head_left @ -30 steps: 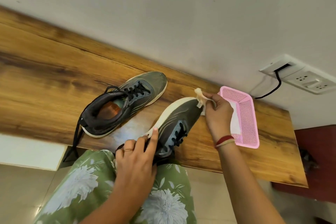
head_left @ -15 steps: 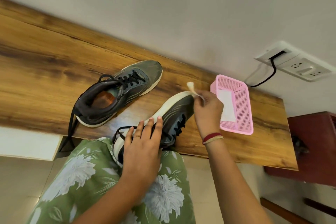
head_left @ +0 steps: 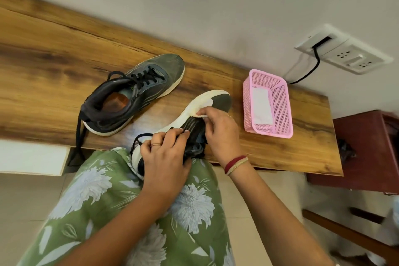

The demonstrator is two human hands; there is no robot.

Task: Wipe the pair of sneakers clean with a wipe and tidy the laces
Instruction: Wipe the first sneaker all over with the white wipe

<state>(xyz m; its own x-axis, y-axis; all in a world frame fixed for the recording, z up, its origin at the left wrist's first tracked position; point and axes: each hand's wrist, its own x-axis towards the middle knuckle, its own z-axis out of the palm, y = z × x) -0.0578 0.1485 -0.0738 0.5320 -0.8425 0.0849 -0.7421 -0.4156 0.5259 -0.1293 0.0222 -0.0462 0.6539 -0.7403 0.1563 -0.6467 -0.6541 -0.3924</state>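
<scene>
Two dark grey sneakers with white soles and black laces are on the wooden table. One sneaker stands upright at the left, its lace hanging over the table's front edge. The other sneaker lies tilted on its side, heel at my lap, white sole facing left. My left hand grips its heel end and upper. My right hand presses a small white wipe against the sole's edge near the middle of the shoe.
A pink mesh basket holding a white sheet sits on the table right of the shoes. A wall socket with a black cable is behind it. A dark red cabinet stands beyond the table's right end.
My right hand has moved the wipe from the toe tip down along the sole toward the shoe's middle. My left hand has shifted its grip on the heel end.
</scene>
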